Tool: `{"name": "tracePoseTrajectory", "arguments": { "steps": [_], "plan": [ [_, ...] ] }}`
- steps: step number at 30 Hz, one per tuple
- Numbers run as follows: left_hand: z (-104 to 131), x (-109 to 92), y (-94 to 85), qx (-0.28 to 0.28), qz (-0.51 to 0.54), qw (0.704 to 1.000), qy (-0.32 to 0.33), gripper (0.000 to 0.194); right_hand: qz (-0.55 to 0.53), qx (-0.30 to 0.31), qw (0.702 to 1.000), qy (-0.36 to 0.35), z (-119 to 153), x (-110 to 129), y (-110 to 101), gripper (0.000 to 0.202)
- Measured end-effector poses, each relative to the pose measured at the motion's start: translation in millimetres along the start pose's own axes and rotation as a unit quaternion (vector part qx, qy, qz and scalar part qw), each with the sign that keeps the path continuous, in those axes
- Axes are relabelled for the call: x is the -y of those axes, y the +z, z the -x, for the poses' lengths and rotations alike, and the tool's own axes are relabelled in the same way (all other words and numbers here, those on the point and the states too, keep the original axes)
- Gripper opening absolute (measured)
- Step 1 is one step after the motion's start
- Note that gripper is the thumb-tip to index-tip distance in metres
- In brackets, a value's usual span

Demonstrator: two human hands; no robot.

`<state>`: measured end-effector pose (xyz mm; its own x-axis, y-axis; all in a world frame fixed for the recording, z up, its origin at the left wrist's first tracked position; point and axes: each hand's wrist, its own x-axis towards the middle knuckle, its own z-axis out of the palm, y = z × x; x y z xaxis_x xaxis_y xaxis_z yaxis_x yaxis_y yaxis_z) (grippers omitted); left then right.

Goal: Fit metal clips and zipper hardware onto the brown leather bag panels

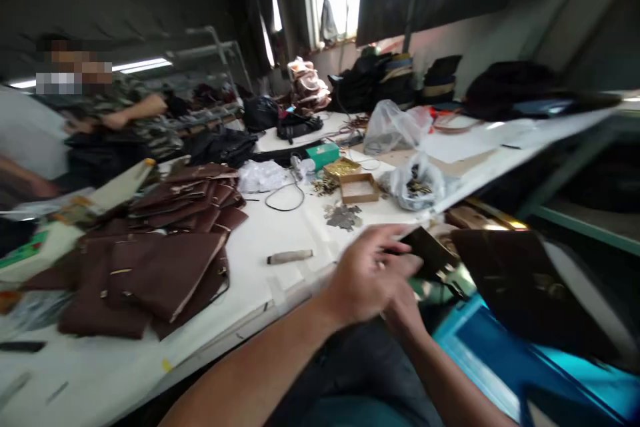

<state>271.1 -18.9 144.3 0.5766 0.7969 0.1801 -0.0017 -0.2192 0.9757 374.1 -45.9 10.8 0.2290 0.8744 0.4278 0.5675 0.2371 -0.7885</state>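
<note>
1. Left hand (pixel 357 277): fingers partly curled, at the near edge of a dark flat piece (pixel 431 253); blur prevents confirming a grip.
2. Right hand (pixel 403 293): partly hidden behind the left hand, close to the same piece; open or closed, cannot tell.
3. The dark flat piece lies just right of both hands, tilted, with metal fittings along its lower right edge.
4. To its right, a larger brown piece (pixel 525 280) with metal fittings, blurred, above a blue surface (pixel 463 340).
5. Table (pixel 260 223), left side: brown pieces (pixel 155 273) with metal fittings, stacked unevenly.
6. Table, between that stack and the hands: a pale cylindrical object (pixel 290 257), lying flat.
7. Table, beyond the hands: a pile of flat grey pieces (pixel 343 216); behind it, an open cardboard box (pixel 359 189); right of the box, a clear bag (pixel 420 187) holding small metallic pieces.
8. Farther off: a green box (pixel 323 155) and a larger plastic bag (pixel 393 127).
9. Far left: another person, a hand (pixel 117 120) over dark material (pixel 107 157).
</note>
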Motion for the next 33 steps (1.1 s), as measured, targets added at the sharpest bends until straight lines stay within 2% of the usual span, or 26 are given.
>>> {"name": "tracePoseTrajectory", "arguments": {
  "steps": [2,3,5,7,11,13,15,18,20,24,26,28,30,31,33],
  "plan": [
    [19.3,31.9,-31.6,-0.082,-0.027,0.996,-0.030,0.049,-0.077,-0.052,0.991,0.097,-7.6,-6.7,3.8,0.057],
    [27.4,49.9,-44.8,-0.094,-0.036,0.994,-0.050,0.050,-0.143,-0.079,0.973,0.161,-10.3,-8.4,4.8,0.056],
    [42.0,81.0,-59.2,-0.069,-0.041,0.994,-0.081,0.057,-0.282,-0.100,0.919,0.255,-14.5,-5.0,7.2,0.057],
    [53.9,99.3,-58.1,-0.032,-0.064,0.993,-0.089,0.060,-0.359,-0.084,0.880,0.301,-17.3,5.5,10.6,0.061],
    [59.0,108.5,-42.8,-0.020,-0.096,0.991,-0.086,0.060,-0.422,-0.046,0.841,0.335,-20.8,21.9,15.2,0.066],
    [54.8,111.0,-41.7,-0.012,-0.109,0.989,-0.100,0.058,-0.446,-0.028,0.824,0.347,-22.5,22.1,14.4,0.065],
    [49.8,114.3,-45.9,-0.001,-0.114,0.986,-0.122,0.053,-0.451,-0.016,0.820,0.352,-23.9,18.4,11.2,0.064],
    [42.9,115.2,-57.6,0.011,-0.117,0.983,-0.139,0.043,-0.441,0.002,0.829,0.345,-24.8,9.8,1.2,0.061],
    [38.9,109.9,-67.8,0.011,-0.144,0.981,-0.127,0.038,-0.429,0.046,0.841,0.326,-24.4,3.6,-9.4,0.059],
    [33.6,93.6,-91.8,-0.004,-0.238,0.969,-0.067,0.026,-0.368,0.234,0.858,0.270,-25.2,-5.6,-33.6,0.060],
    [32.7,89.2,-101.7,0.011,-0.272,0.961,-0.041,0.024,-0.312,0.292,0.870,0.244,-28.3,-5.7,-42.5,0.053],
    [32.3,88.7,-107.5,0.026,-0.300,0.953,-0.031,0.032,-0.229,0.261,0.914,0.209,-33.2,-2.2,-48.6,0.036],
    [31.8,90.2,-109.2,0.025,-0.325,0.945,-0.034,0.044,-0.131,0.177,0.966,0.137,-38.9,3.2,-53.7,0.017],
    [31.4,91.0,-108.8,0.020,-0.334,0.942,-0.037,0.046,-0.079,0.141,0.983,0.086,-41.3,6.0,-56.4,0.010],
    [30.3,92.0,-107.0,0.004,-0.337,0.941,-0.037,0.038,0.019,0.091,0.995,-0.023,-43.8,11.2,-62.7,0.004]
  ]
}}
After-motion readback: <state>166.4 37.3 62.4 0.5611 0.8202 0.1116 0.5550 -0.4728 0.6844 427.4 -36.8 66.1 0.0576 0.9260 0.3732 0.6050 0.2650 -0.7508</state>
